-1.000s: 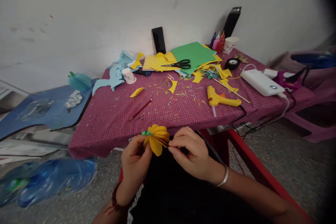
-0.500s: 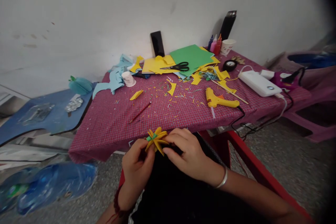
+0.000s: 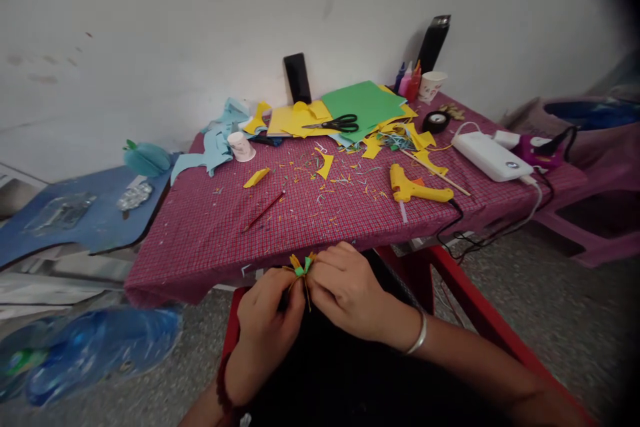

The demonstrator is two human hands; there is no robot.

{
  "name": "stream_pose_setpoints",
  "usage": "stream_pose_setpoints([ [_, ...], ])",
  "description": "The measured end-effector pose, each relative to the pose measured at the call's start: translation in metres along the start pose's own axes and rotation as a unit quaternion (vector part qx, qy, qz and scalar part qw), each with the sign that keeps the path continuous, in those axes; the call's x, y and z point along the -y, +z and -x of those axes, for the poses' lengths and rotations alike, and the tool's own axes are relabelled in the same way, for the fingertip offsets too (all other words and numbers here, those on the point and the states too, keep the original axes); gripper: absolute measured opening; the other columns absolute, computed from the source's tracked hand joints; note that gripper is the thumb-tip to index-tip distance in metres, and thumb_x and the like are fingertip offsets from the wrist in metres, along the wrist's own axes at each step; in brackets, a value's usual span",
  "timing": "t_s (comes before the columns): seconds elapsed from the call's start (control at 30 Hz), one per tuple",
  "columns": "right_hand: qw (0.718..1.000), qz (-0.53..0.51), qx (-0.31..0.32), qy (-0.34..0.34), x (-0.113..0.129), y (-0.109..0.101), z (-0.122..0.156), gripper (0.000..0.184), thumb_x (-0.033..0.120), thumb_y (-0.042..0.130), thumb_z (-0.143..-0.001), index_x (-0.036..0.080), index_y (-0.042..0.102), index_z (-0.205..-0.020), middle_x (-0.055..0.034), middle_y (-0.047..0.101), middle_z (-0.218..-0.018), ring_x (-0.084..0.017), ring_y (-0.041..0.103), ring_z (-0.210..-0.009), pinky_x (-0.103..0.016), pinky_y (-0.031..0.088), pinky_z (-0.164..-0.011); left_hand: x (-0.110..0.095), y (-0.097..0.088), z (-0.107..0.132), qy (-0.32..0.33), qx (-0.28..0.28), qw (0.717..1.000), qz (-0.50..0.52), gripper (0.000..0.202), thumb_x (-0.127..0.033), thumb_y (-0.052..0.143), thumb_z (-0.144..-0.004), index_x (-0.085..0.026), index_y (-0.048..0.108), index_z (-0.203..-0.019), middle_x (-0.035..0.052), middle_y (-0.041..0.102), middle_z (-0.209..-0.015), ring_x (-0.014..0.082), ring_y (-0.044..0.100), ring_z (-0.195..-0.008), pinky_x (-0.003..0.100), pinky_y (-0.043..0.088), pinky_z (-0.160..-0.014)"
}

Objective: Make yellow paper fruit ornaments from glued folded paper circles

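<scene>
Between my two hands, above my lap at the table's front edge, is a small yellow paper flower [image 3: 301, 269] with a green centre. My left hand [image 3: 267, 310] pinches its petals from the left, thumb against fingers. From the other side my right hand [image 3: 345, 290] closes its fingertips on the petals; those fingers partly cover the flower. On the checked cloth beyond lie a brown pencil-like stick [image 3: 263, 212] and a folded yellow paper piece [image 3: 257, 178]. A yellow glue gun [image 3: 417, 187] rests to the right.
Black scissors [image 3: 340, 123] lie on yellow and green paper sheets [image 3: 363, 107]. Paper scraps, a paper cup [image 3: 241, 147], black tape [image 3: 436, 121] and a white power bank [image 3: 493, 157] are on the table. Cables hang at its right edge. A blue board [image 3: 95, 213] stands left.
The flower has turned so its petals now point more upward and look bunched. My right hand has come closer to my left and closed on the petals. The view shifted slightly.
</scene>
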State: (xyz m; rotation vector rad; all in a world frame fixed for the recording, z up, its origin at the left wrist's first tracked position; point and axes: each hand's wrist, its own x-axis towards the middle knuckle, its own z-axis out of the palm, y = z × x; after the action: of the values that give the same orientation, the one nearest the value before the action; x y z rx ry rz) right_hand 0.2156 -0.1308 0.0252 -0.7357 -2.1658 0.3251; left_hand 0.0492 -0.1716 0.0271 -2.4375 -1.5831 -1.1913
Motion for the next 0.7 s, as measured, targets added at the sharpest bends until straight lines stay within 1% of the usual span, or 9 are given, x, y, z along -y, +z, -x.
stream_pose_setpoints([
  [0.17,0.999,-0.011,0.019,0.031,0.002,0.003,0.001,0.024,0.017,0.044,-0.095,0.018,0.057,-0.075,-0.0023,0.059,-0.071,-0.016,0.05,-0.068,-0.032,0.034,-0.065,0.002,-0.001,0.001,0.017,-0.008,1.0,0.019,0.016,-0.006,0.056,-0.085,-0.019,0.057,-0.076,-0.0013,0.058,-0.068,0.0092,0.055,-0.061,0.021,0.045,-0.059],
  [0.27,0.998,-0.039,0.023,0.045,0.002,0.005,0.003,0.016,0.02,0.047,-0.094,0.017,0.059,-0.085,-0.0041,0.065,-0.079,-0.017,0.055,-0.073,-0.032,0.037,-0.068,0.005,-0.001,0.002,-0.016,-0.02,0.999,0.038,0.017,-0.006,0.056,-0.085,-0.019,0.058,-0.074,-0.0028,0.055,-0.063,0.0078,0.049,-0.054,0.02,0.041,-0.053],
  [0.33,0.998,-0.042,0.025,0.045,0.001,0.007,0.005,0.013,0.021,0.049,-0.094,0.017,0.06,-0.088,-0.0045,0.067,-0.081,-0.018,0.057,-0.074,-0.033,0.038,-0.068,0.008,0.0,0.004,-0.054,-0.06,0.995,0.061,0.016,-0.007,0.057,-0.085,-0.02,0.058,-0.076,-0.0038,0.056,-0.064,0.007,0.048,-0.052,0.019,0.04,-0.05],
  [0.4,0.998,-0.032,0.026,0.038,-0.001,0.009,0.007,0.015,0.021,0.048,-0.096,0.017,0.06,-0.089,-0.0041,0.067,-0.078,-0.017,0.057,-0.07,-0.032,0.039,-0.067,0.01,0.002,0.007,-0.087,-0.104,0.987,0.089,0.014,-0.007,0.057,-0.085,-0.021,0.059,-0.081,-0.0036,0.06,-0.068,0.0072,0.053,-0.056,0.018,0.044,-0.053],
  [0.47,0.999,-0.021,0.024,0.024,-0.003,0.011,0.008,0.019,0.02,0.044,-0.098,0.017,0.06,-0.087,-0.0034,0.066,-0.073,-0.016,0.057,-0.066,-0.032,0.039,-0.065,0.012,0.003,0.008,-0.1,-0.128,0.98,0.111,0.014,-0.009,0.058,-0.084,-0.021,0.061,-0.089,-0.0026,0.064,-0.075,0.0081,0.058,-0.061,0.018,0.047,-0.057],
  [0.53,1.0,-0.015,0.018,0.011,-0.004,0.013,0.009,0.023,0.017,0.042,-0.099,0.017,0.06,-0.084,-0.0028,0.065,-0.069,-0.016,0.056,-0.063,-0.032,0.039,-0.063,0.012,0.004,0.009,-0.098,-0.107,0.983,0.114,0.012,-0.01,0.061,-0.082,-0.021,0.061,-0.088,-0.003,0.064,-0.074,0.0082,0.058,-0.059,0.018,0.048,-0.055],
  [0.6,1.0,-0.011,0.013,0.002,-0.004,0.012,0.009,0.025,0.015,0.041,-0.098,0.017,0.059,-0.081,-0.0026,0.063,-0.066,-0.016,0.055,-0.061,-0.032,0.039,-0.062,0.013,0.004,0.01,-0.091,-0.07,0.987,0.11,0.009,-0.012,0.062,-0.08,-0.02,0.058,-0.079,-0.0051,0.059,-0.065,0.0072,0.053,-0.051,0.016,0.044,-0.049],
  [0.63,1.0,-0.013,0.016,0.002,-0.004,0.011,0.009,0.025,0.014,0.041,-0.098,0.017,0.06,-0.081,-0.0027,0.063,-0.066,-0.016,0.056,-0.062,-0.032,0.039,-0.062,0.013,0.004,0.01,-0.089,-0.053,0.989,0.108,0.01,-0.013,0.062,-0.079,-0.02,0.057,-0.074,-0.0059,0.057,-0.061,0.0069,0.051,-0.048,0.016,0.042,-0.046],
  [0.7,0.999,-0.031,0.028,0.006,-0.003,0.007,0.009,0.02,0.019,0.045,-0.098,0.017,0.06,-0.086,-0.003,0.065,-0.07,-0.016,0.058,-0.064,-0.032,0.04,-0.064,0.015,0.005,0.01,-0.086,-0.044,0.99,0.106,0.012,-0.014,0.062,-0.079,-0.019,0.056,-0.07,-0.0067,0.056,-0.056,0.007,0.049,-0.045,0.016,0.04,-0.043],
])
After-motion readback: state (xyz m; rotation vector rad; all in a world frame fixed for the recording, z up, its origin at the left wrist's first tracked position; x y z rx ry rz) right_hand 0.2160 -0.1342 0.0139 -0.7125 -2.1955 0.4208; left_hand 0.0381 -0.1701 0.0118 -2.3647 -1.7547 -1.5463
